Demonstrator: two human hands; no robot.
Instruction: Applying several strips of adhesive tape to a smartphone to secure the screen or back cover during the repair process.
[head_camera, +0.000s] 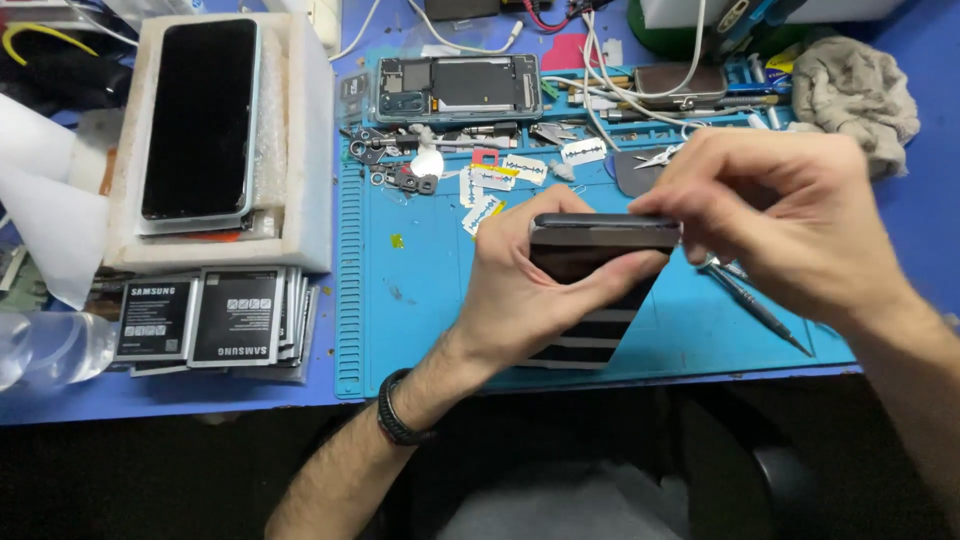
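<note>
Head view: dark phone (600, 245) held edge-up over the blue mat (420, 300) on the desk (920, 230).
Left hand (530, 290): wrapped around the phone's lower body, thumb along its side.
Right hand (780, 225): fingertips pinching the top edge.
Handling: likely light, rigid, smooth and slippery, glass breakable.
Hold: by the long side edges, not the faces.

I see two bare forearms, no sleeves, no gloves. Left hand (535, 290) has a black braided wristband (397, 410); right hand (790, 215) wears nothing, no rings on fingers.
</note>
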